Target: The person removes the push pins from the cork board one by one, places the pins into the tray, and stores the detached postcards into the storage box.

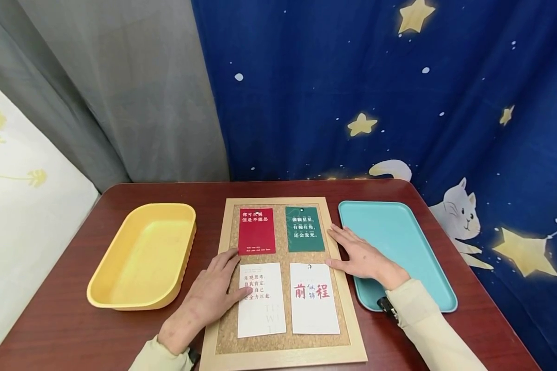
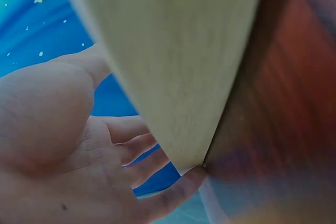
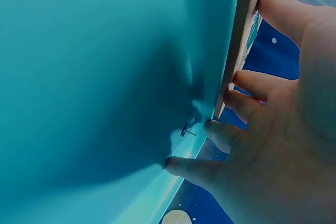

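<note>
The tan rectangular cork board with a pale wooden frame [image 1: 283, 259] lies on the dark red-brown counter [image 1: 209, 216], between the left hand [image 1: 215, 292] and the right hand [image 1: 364, 257]. Its long sides run near to far. The hands are apart, fingers mostly straight, both touching it.

"How is the head view lit?"

"Brightly and fairly evenly, palest on the white cloth [image 1: 28, 216] at the left edge; focus is mostly crisp."

"And the left wrist view?"

"Blurred: the nearby wooden frame [image 2: 173, 66] looks soft, and the table [image 2: 278, 93] beside it smears into haze towards the bottom."

"The right wrist view?"

"Dimmer, with a broad shadow across the turquoise tray [image 3: 63, 77] and pale sheen near its edge."
</note>
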The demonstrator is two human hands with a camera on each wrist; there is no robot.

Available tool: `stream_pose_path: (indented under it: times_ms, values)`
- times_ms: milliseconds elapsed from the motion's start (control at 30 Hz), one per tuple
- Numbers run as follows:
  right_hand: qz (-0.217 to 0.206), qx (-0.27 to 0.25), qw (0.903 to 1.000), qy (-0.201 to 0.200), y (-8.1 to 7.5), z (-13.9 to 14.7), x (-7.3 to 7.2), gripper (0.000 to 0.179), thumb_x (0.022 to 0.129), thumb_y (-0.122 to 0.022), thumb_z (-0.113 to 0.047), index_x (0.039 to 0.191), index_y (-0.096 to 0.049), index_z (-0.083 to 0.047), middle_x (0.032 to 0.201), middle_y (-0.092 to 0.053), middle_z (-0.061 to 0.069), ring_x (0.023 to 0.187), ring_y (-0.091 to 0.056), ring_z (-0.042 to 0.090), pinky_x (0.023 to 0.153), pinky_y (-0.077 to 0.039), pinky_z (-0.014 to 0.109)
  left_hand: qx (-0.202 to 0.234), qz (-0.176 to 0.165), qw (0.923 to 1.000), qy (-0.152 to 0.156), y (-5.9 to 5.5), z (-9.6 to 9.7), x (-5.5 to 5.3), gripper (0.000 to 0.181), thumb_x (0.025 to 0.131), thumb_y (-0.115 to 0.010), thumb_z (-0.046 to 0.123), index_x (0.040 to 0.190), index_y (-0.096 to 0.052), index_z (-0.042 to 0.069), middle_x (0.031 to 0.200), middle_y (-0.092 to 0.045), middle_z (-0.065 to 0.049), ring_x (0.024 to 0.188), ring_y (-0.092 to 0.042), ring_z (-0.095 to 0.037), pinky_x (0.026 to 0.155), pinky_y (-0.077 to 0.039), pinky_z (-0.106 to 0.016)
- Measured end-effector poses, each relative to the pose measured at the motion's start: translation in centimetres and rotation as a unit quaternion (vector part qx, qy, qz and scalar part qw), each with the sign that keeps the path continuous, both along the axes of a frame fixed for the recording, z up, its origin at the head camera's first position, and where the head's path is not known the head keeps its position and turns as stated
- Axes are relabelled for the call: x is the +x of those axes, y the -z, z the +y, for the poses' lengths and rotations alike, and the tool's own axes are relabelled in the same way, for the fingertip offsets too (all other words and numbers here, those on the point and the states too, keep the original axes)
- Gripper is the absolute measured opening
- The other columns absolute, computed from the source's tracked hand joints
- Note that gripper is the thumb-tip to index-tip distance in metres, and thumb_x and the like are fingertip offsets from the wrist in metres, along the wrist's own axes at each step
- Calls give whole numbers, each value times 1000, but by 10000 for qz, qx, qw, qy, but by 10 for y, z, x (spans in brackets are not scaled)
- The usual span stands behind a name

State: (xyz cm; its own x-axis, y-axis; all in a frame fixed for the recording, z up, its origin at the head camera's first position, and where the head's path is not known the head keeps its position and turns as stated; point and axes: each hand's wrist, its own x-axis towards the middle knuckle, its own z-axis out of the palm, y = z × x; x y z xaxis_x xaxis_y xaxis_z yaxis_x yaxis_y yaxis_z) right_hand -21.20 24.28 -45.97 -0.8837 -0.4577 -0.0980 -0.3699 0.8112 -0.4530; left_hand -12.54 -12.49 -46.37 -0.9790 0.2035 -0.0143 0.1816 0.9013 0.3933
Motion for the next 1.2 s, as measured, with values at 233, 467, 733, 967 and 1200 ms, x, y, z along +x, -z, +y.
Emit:
stream_pose_path:
  times_ms: [233,467,733,967,1200]
  values:
    - [24,8,10000,-2,-1,-1,1,84,99,-68,-47,164,-31,-7,174,-24,14,160,-18,47,124,-25,69,-55,-40,10000,-16,1,1,-1,83,87,-82,42,154,-48,6,164,-40,-13,150,-39,-35,112,-44,-69]
    - [32,15,10000,-26,-1,0,0,84,99,-68,-46,163,-32,-6,173,-25,15,160,-19,48,124,-25,70,-49,74,10000,22,1,1,1,77,85,-85,38,149,-54,8,159,-45,-14,147,-42,-35,108,-48,-65]
    - [25,-16,10000,-9,0,0,1,84,99,-68,-46,163,-32,-6,173,-25,15,160,-18,48,124,-25,70,23,155,9999,8,-1,2,2,68,85,-86,36,141,-60,9,157,-48,-14,145,-45,-34,105,-51,-61]
    - [36,-21,10000,-18,0,0,1,84,99,-68,-46,163,-32,-6,173,-25,15,159,-19,48,124,-25,70,99,177,9998,-50,-1,2,1,64,83,-88,34,137,-63,10,156,-50,-13,143,-46,-33,104,-52,-60]
    - [44,-36,10000,-2,1,0,0,84,99,-68,-47,163,-33,-6,174,-25,14,160,-18,48,124,-25,70,416,146,9989,-169,-3,2,-1,67,80,-91,30,135,-63,5,154,-53,-15,143,-48,-36,110,-46,-62]
